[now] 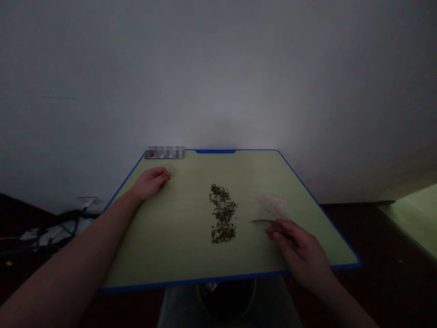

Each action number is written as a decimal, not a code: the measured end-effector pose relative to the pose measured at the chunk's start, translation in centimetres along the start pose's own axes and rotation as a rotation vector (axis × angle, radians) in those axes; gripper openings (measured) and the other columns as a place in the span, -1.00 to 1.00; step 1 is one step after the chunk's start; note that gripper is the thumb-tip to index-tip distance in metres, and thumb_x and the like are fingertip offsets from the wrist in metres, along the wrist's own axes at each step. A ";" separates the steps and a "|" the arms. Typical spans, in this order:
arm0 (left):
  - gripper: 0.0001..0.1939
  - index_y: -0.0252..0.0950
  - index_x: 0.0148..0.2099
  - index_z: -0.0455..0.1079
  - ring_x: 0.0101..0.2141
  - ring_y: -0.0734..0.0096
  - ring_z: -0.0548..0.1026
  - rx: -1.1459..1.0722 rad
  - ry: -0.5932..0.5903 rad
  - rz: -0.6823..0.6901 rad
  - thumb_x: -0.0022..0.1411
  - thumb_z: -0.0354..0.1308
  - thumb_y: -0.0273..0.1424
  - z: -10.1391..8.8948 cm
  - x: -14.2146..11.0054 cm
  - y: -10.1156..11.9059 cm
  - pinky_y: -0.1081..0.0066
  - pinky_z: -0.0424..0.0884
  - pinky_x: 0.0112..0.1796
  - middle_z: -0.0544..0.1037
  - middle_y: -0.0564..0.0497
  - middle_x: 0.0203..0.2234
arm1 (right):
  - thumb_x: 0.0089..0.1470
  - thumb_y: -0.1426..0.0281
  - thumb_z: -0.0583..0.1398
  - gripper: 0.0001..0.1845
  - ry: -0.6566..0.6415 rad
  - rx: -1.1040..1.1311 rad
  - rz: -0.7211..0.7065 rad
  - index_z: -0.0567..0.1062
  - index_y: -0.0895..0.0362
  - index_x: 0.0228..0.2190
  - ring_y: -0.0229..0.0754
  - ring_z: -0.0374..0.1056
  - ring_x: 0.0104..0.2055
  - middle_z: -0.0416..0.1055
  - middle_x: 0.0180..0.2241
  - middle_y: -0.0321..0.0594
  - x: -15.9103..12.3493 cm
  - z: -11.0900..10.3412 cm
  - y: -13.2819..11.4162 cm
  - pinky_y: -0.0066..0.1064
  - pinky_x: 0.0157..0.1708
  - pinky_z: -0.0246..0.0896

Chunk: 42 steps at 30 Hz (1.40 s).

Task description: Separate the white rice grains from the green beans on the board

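Note:
In my right hand (303, 255) is a fork (262, 222), held by its handle between thumb and fingers. Its thin curved end points left, over the table (177, 246), and the dim light hides its fine detail. Left of the fork lies a spread of small dark green beans (223, 234), with some pale grains (223, 205) among them in the middle. A separate heap of pale grains (275, 205) sits just beyond my right hand. My left hand (152, 181) rests on the table's left side, fingers curled in, with nothing visible in it and apart from the beans.
A blue edge (218, 281) runs round the light green tabletop. At the back left corner lies a flat, blurred-out object (165, 152). The wall (218, 82) rises right behind the table. Below the front edge stands a dark round bin (227, 300); cables (64, 228) lie at the left.

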<state>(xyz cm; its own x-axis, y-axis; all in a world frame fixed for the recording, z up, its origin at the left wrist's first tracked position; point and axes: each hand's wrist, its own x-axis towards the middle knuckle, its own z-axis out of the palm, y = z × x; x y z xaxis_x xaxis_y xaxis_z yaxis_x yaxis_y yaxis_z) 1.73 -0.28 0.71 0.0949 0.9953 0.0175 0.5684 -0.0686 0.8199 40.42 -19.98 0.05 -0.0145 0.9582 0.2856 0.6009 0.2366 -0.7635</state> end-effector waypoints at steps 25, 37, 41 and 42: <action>-0.75 -0.29 -0.50 0.27 -0.63 0.54 0.22 0.070 -0.004 -0.068 0.14 0.06 -0.27 0.1 -0.2 1.0 0.47 0.16 -0.55 0.27 0.16 -0.72 | 0.02 0.66 0.01 -0.52 -0.239 -0.581 -0.538 0.50 0.18 -0.08 -0.06 0.40 -0.21 0.53 -0.25 -0.06 4.3 0.8 0.7 -0.22 -0.21 0.40; -0.75 -0.27 -0.53 0.28 -0.64 0.50 0.22 0.039 -0.004 -0.060 0.10 0.08 -0.23 0.1 0.4 0.0 0.45 0.15 -0.57 0.26 0.13 -0.73 | 0.00 0.67 0.01 -0.56 -0.250 -0.590 -0.543 0.49 0.19 -0.13 -0.06 0.39 -0.23 0.53 -0.28 -0.08 4.0 0.6 0.9 -0.24 -0.22 0.38; -0.74 -0.25 -0.57 0.28 -0.65 0.49 0.21 0.050 0.008 -0.058 0.05 0.11 -0.22 0.1 0.5 -0.1 0.45 0.14 -0.58 0.28 0.11 -0.73 | 0.03 0.66 0.01 -0.58 -0.243 -0.581 -0.540 0.48 0.20 -0.12 -0.07 0.40 -0.23 0.52 -0.28 -0.08 3.5 0.2 0.9 -0.25 -0.21 0.39; -0.74 -0.25 -0.57 0.28 -0.65 0.49 0.21 0.051 0.008 -0.057 0.05 0.11 -0.22 0.1 0.5 0.0 0.45 0.15 -0.58 0.28 0.11 -0.73 | 0.03 0.66 0.01 -0.59 -0.242 -0.584 -0.543 0.48 0.21 -0.12 -0.06 0.40 -0.23 0.53 -0.28 -0.07 3.5 0.4 0.9 -0.25 -0.22 0.39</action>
<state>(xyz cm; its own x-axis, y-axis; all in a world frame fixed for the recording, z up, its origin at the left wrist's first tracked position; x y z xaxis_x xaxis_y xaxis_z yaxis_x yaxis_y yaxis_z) 1.82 0.19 0.68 0.0544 0.9982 -0.0233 0.6140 -0.0150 0.7892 40.59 -16.35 0.18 -0.5533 0.7586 0.3440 0.7776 0.6185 -0.1132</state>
